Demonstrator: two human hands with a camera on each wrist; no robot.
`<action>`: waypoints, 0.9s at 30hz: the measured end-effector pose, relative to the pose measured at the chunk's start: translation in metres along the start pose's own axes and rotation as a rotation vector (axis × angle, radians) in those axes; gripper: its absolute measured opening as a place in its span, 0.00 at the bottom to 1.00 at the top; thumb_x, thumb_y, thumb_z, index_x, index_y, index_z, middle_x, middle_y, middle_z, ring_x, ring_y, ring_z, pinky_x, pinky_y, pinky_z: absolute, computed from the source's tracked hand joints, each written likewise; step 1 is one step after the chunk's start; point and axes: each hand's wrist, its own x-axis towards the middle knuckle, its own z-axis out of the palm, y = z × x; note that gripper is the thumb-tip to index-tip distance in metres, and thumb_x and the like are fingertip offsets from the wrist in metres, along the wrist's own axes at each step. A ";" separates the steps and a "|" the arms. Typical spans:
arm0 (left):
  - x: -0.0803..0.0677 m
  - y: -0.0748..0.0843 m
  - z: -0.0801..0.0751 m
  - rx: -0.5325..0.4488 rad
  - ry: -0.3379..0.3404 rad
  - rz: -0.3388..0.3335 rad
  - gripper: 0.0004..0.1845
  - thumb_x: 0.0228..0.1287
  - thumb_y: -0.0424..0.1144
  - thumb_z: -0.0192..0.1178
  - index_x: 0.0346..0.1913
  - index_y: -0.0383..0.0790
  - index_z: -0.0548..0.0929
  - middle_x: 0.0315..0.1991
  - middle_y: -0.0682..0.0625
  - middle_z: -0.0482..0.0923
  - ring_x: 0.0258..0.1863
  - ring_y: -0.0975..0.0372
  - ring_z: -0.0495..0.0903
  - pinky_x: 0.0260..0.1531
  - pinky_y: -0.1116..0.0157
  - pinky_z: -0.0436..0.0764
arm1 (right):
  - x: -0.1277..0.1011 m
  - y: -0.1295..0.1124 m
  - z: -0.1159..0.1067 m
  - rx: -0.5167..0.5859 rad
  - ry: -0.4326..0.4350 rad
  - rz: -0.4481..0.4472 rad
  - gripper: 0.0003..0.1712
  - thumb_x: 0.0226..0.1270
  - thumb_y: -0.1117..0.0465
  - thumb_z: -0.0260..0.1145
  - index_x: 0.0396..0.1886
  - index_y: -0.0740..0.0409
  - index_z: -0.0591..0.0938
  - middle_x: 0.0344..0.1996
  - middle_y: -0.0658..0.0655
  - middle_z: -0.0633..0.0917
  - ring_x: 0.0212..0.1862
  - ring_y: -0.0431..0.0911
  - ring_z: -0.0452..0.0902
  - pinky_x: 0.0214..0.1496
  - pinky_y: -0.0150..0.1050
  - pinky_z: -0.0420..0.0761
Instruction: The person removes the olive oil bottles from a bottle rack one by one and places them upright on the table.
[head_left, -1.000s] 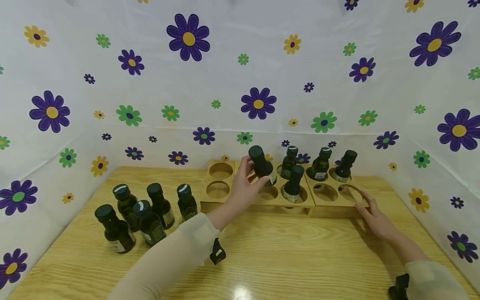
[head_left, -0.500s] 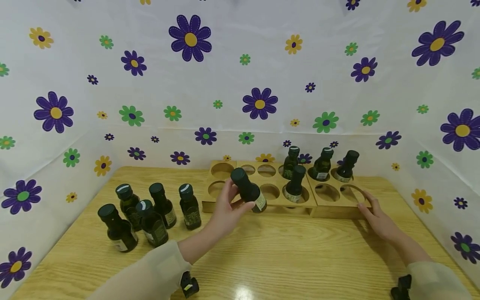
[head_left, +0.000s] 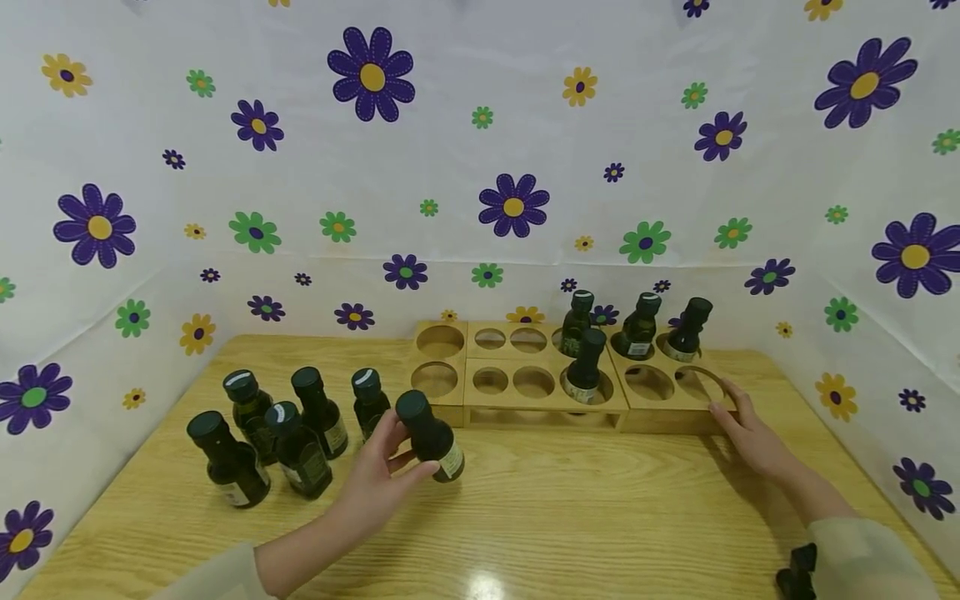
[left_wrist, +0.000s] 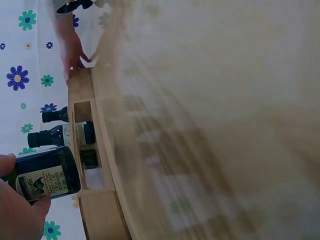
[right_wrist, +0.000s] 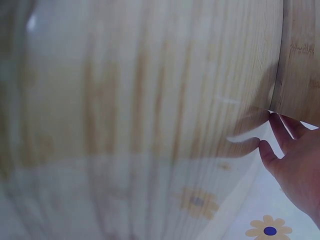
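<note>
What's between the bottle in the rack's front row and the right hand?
Two empty holes of the rack lie between that bottle and the right hand, as the head view shows.

The left grip [head_left: 375, 482] carried a bottle [head_left: 432, 438] leftward.

Your head view looks forward and down across the bench [head_left: 570, 508]; your wrist views look from nearer, turned sideways, and all three share the rack [head_left: 543, 359].
</note>
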 end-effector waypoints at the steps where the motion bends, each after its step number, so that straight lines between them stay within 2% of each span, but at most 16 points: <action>1: -0.003 0.000 -0.004 0.011 0.000 -0.010 0.32 0.59 0.24 0.65 0.64 0.43 0.67 0.58 0.41 0.76 0.60 0.49 0.73 0.56 0.51 0.75 | 0.000 0.000 0.000 -0.001 -0.002 0.002 0.40 0.81 0.48 0.37 0.74 0.69 0.34 0.69 0.82 0.43 0.62 0.80 0.51 0.57 0.74 0.55; 8: -0.021 -0.001 -0.032 0.101 0.021 -0.076 0.32 0.60 0.28 0.66 0.66 0.41 0.66 0.59 0.41 0.73 0.61 0.47 0.71 0.55 0.53 0.76 | 0.000 -0.002 -0.001 0.004 -0.010 0.007 0.40 0.82 0.48 0.37 0.74 0.68 0.33 0.68 0.83 0.42 0.63 0.81 0.49 0.58 0.75 0.54; 13: -0.026 -0.005 -0.043 0.145 0.056 -0.077 0.32 0.60 0.27 0.66 0.66 0.41 0.65 0.59 0.40 0.72 0.63 0.45 0.69 0.55 0.52 0.75 | 0.001 -0.002 -0.001 0.002 -0.002 0.005 0.40 0.82 0.48 0.37 0.74 0.69 0.34 0.68 0.82 0.42 0.63 0.81 0.50 0.58 0.75 0.54; 19: -0.028 -0.009 -0.048 0.201 0.084 -0.052 0.32 0.60 0.24 0.65 0.65 0.38 0.65 0.58 0.38 0.72 0.63 0.44 0.68 0.54 0.52 0.75 | 0.001 -0.001 -0.001 0.001 -0.002 0.011 0.40 0.82 0.48 0.37 0.74 0.69 0.33 0.68 0.82 0.42 0.63 0.80 0.50 0.58 0.75 0.54; 27: -0.028 -0.014 -0.049 0.243 0.081 -0.051 0.31 0.59 0.23 0.64 0.64 0.36 0.64 0.58 0.38 0.71 0.63 0.42 0.68 0.54 0.52 0.76 | 0.001 -0.003 -0.001 0.010 -0.009 0.020 0.40 0.82 0.49 0.37 0.74 0.69 0.33 0.69 0.82 0.40 0.64 0.80 0.48 0.59 0.75 0.52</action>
